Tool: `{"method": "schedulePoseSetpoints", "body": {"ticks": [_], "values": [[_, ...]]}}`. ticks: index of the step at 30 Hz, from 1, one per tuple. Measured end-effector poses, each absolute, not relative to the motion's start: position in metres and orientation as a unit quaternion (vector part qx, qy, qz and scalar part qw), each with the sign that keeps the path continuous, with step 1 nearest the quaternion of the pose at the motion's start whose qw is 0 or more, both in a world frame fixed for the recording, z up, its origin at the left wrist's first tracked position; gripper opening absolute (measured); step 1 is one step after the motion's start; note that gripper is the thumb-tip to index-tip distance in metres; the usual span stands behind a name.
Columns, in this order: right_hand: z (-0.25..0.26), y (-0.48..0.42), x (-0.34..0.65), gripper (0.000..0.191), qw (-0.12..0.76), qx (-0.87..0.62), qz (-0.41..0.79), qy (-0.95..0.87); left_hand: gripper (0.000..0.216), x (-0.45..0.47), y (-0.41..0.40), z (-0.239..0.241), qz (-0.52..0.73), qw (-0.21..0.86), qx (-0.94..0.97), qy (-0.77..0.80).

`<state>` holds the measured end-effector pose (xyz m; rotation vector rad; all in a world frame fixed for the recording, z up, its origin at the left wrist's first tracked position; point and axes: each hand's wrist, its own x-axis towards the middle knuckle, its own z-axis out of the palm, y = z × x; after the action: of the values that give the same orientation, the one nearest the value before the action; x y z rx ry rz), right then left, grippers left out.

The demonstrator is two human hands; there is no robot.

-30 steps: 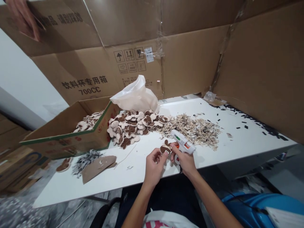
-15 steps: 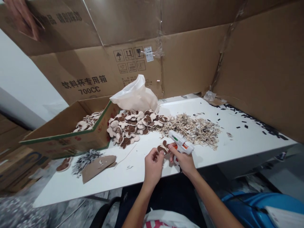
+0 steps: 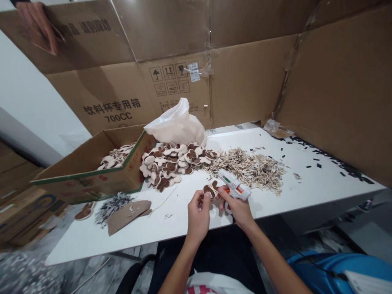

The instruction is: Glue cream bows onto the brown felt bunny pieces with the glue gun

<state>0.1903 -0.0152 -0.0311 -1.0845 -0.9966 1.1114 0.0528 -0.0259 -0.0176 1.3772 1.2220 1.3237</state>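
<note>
Between the fingertips of my left hand (image 3: pixel 198 212) is a brown felt bunny-shaped piece (image 3: pixel 208 190) with a pale edge. A cream string bow (image 3: pixel 213 187) lies across its face. My right hand (image 3: pixel 240 211) is wrapped round a white hot glue gun (image 3: pixel 232 182) with orange parts, and its fingertips meet the right side of the felt piece. The gun's nozzle is not clearly visible. Just beyond my hands are a heap of brown and cream felt pieces (image 3: pixel 171 163) and a heap of cream string bows (image 3: pixel 254 167).
An open cardboard box (image 3: pixel 92 179) with more felt pieces stands left, beside a white plastic bag (image 3: pixel 180 124). Grey scraps (image 3: pixel 112 206) and a cardboard piece (image 3: pixel 128 216) lie near the front edge. Black bits (image 3: pixel 333 157) are scattered right. Another person's hand (image 3: pixel 38 28) hangs over the cardboard wall (image 3: pixel 245 77).
The whole view has shifted slightly. My left thumb has moved a little over the felt piece, while both hands keep hold of the same things.
</note>
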Motion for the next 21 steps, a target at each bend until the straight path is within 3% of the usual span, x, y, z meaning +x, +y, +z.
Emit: {"method": "schedulePoseSetpoints", "body": {"ticks": [7, 21], "values": [[-0.0303, -0.0163, 0.1907, 0.038, 0.589, -0.421, 0.534, -0.436, 0.042, 0.0514, -0.0268, -0.0221, 0.523, 0.391, 0.558, 0.512], [-0.0312, -0.0148, 0.1876, 0.038, 0.608, -0.459, 0.504, -0.407, 0.039, 0.0526, -0.0283, -0.0229, 0.498, 0.36, 0.597, 0.516]]}}
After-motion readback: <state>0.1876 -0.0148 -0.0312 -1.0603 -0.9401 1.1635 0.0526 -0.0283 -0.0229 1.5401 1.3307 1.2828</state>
